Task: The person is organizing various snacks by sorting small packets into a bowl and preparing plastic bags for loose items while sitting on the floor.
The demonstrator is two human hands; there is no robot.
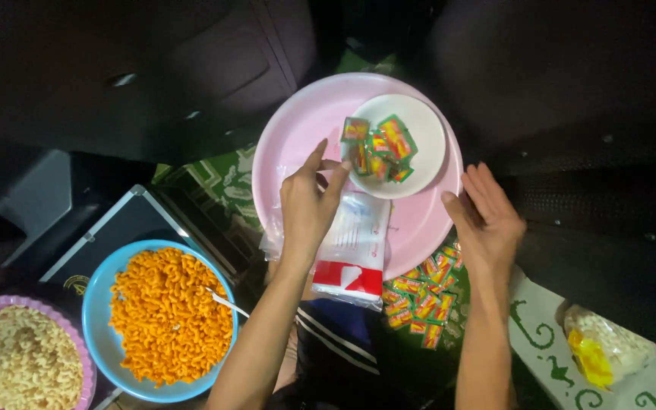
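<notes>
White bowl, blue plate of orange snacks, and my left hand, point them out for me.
white bowl [425, 125]: head view, bare inner surface.
blue plate [99, 304]: head view, left rim.
left hand [307, 206]: head view, back of the hand.

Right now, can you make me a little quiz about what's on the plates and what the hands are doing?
1. True or false: the small white bowl sits on the big pink plate.
2. What fills the blue bowl? A) orange curly snacks B) green packets C) nothing
3. Which hand touches the white bowl's rim?

Key:
1. True. It also holds small green and red packets.
2. A. The orange curly snacks have a spoon in them.
3. The left hand; its fingertips reach the rim. The right hand is open, beside the pink plate's edge, holding nothing.
</notes>
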